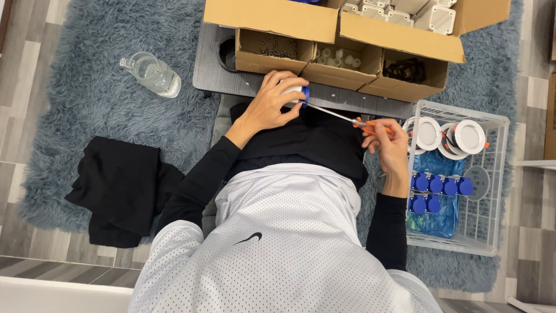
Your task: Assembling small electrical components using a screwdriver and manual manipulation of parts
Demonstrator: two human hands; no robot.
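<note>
The left hand (272,107) grips a white and blue lamp part (297,94) steady at the worktop's (208,64) near edge, so the right hand (387,145), closed on an orange screwdriver (347,119), can reach it.

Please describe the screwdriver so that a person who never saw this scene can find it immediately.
Start at the white wire basket on the blue rug; just beside its upper corner is the right hand. That hand grips the screwdriver, whose thin metal shaft runs to the white and blue part in the left hand. Only it has an orange handle.
</note>
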